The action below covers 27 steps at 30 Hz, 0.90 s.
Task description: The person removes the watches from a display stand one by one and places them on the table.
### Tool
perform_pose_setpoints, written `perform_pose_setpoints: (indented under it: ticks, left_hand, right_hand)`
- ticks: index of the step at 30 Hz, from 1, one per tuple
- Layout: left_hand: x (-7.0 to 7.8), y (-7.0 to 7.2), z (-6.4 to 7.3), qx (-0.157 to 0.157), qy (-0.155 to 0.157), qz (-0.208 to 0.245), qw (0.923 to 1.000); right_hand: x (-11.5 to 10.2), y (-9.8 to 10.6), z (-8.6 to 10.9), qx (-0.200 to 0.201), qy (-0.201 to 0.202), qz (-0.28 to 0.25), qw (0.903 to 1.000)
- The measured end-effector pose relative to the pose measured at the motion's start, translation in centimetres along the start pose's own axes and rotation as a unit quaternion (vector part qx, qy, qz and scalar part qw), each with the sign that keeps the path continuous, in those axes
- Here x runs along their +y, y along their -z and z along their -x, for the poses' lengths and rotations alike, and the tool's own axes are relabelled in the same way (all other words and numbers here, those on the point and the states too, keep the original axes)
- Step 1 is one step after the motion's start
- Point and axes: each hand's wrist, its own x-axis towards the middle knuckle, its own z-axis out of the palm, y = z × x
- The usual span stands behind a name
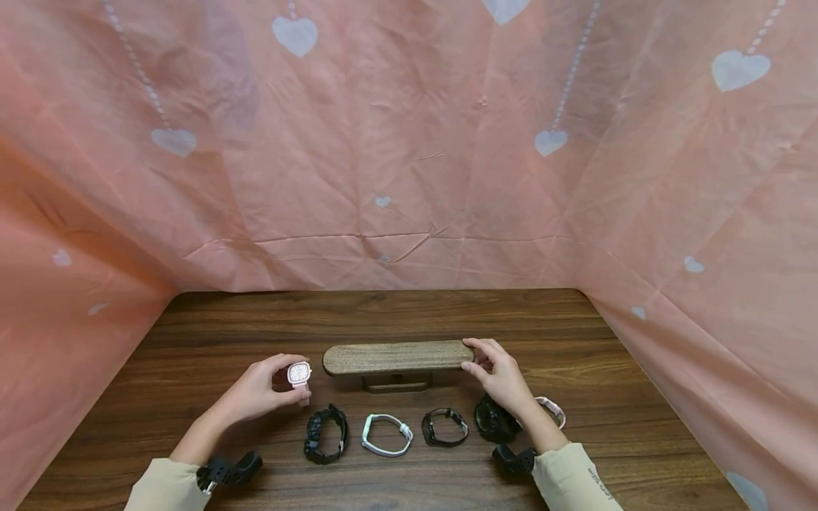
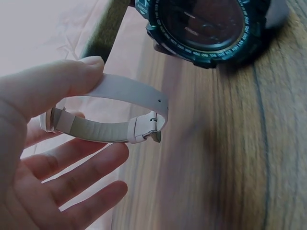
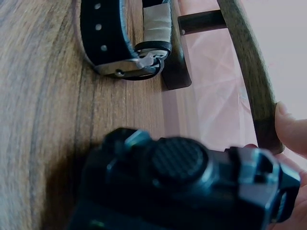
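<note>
My left hand (image 1: 255, 392) pinches a pale pink wristwatch (image 1: 298, 374), left of a wooden watch stand. In the left wrist view the thumb presses one side of its buckled strap (image 2: 129, 91), while the lower fingers spread loosely. The stand's long rounded bar (image 1: 396, 357) sits on a low base (image 1: 397, 387). At its right end my right hand (image 1: 503, 377) holds the bar between thumb and fingers. The right wrist view shows only part of that hand, at the right edge, against the bar (image 3: 249, 67).
Along the front lie a chunky black watch (image 1: 313, 434), a white one (image 1: 366, 430), a slim dark one (image 1: 429, 430) and a large black one (image 1: 492, 420). Another pale pink watch (image 1: 558, 411) is partly hidden by my right forearm. Pink cloth (image 1: 409, 163) encloses the wooden table (image 1: 211, 319).
</note>
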Motion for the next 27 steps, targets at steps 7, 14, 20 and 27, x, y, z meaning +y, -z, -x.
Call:
perform_pose_setpoints:
  ticks: [7,14,20,27]
  left_hand:
    - [-0.4,0.3,1.1,-0.005,0.003,0.007,1.0]
    - [-0.5,0.4,2.0,-0.025,0.018,0.013,0.9994]
    - [-0.5,0.5,2.8,-0.046,0.009,0.042,0.998]
    - [-0.5,0.6,3.7,-0.059,0.012,0.062,0.9963]
  right_hand:
    - [-0.1,0.0,0.0,0.0,0.005,0.004,1.0]
    - [-0.1,0.0,0.1,0.001,0.012,0.007,0.9999]
    - [-0.1,-0.1,0.2,0.002,0.018,0.011,0.9998]
    - [-0.1,0.0,0.2,0.001,0.015,0.003,0.9999]
